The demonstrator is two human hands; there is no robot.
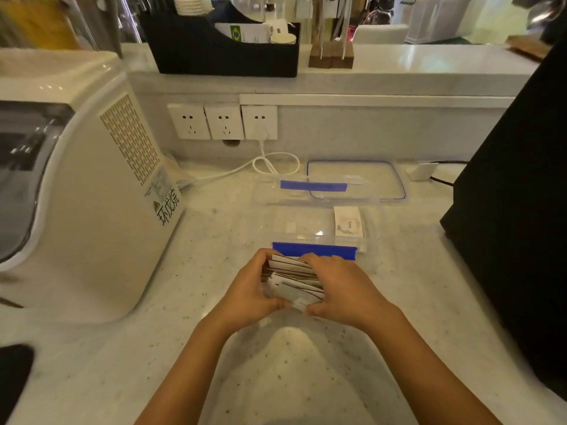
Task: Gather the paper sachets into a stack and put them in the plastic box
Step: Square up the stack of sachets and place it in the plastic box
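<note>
A bundle of white and brown paper sachets (pixel 296 280) is squeezed between both hands on the counter. My left hand (pixel 250 286) grips its left side, my right hand (pixel 343 286) covers its right side and top. Just behind the hands stands the clear plastic box (pixel 276 222) with blue clips, open on top. One white sachet (pixel 348 222) with small print lies in the box at its right end. The clear lid (pixel 395 179) with a blue seal line rests flat behind the box.
A large cream appliance (pixel 76 185) fills the left side. A black panel (pixel 518 210) stands at the right. Wall sockets (pixel 224 121) with a white cable (pixel 270 164) are behind the box. A black organiser (pixel 224 50) sits on the raised ledge.
</note>
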